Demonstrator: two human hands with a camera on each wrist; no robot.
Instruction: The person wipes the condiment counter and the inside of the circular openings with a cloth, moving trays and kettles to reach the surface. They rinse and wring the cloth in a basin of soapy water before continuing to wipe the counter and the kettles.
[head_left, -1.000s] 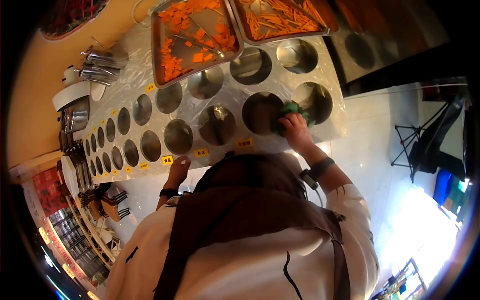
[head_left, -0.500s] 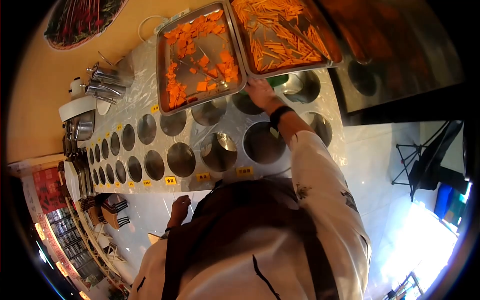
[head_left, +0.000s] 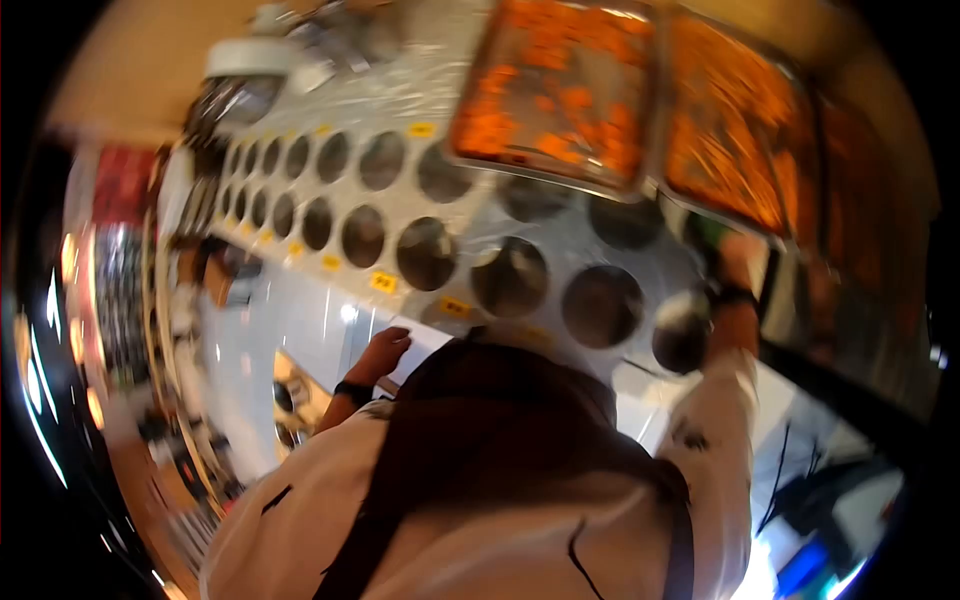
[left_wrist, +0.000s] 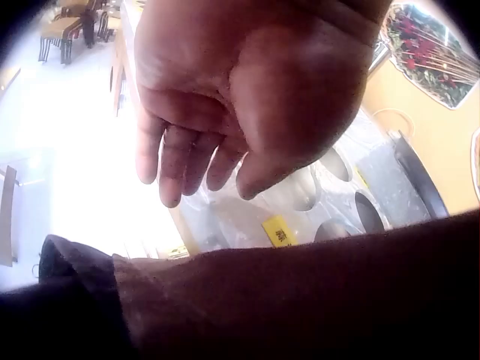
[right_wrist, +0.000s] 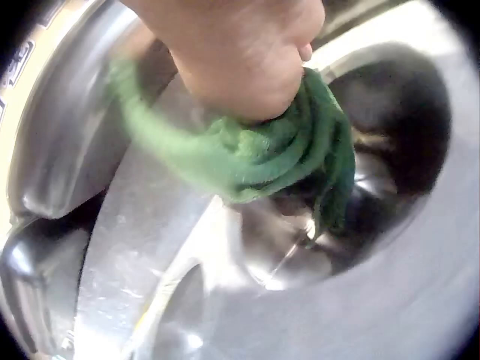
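My right hand [right_wrist: 240, 60] grips a bunched green cloth [right_wrist: 262, 154] over a round well [right_wrist: 390, 142] in the counter. In the head view the same hand [head_left: 741, 258] is blurred beside the corner of a tray of orange strips, the cloth [head_left: 706, 234] partly hidden beneath it. My left hand [head_left: 385, 350] hangs at the counter's front edge. The left wrist view has its palm [left_wrist: 255, 82] facing the camera, fingers loosely bent with nothing in them.
Two rows of round wells run along the plastic-covered counter [head_left: 480, 225], with yellow labels [head_left: 383, 282] beside them. A metal tray of orange pieces [head_left: 553, 178] and a tray of orange strips [head_left: 725, 205] stand behind. Metal pots [head_left: 345, 38] sit at the far left.
My right hand went from the front well back to a rear well, then rightward to the counter's right end with the green cloth. The head view has turned; the left hand stays low.
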